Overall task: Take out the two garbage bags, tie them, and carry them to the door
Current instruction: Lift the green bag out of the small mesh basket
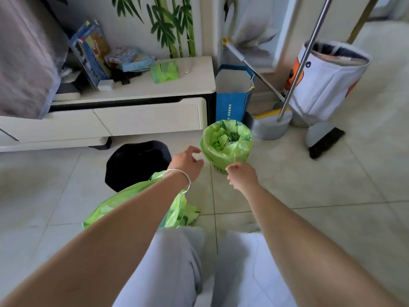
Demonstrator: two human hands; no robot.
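A small bin lined with a green garbage bag [225,149] stands on the floor beside the cabinet's right end, with rubbish inside. A second green garbage bag [132,196] lies on the floor under my left forearm, out of its bin. The black bin [135,162] behind it has no liner. My left hand [188,161] hovers just left of the lined bin, fingers apart and holding nothing. My right hand [242,175] hovers just in front of that bin, fingers loosely curled and holding nothing.
A low white cabinet [137,91] carries boxes and a folded green bag [164,72]. A blue paper bag [234,96] stands behind the lined bin. To the right are a mop bucket [272,127], a broom [325,140] and a white fabric basket [325,83].
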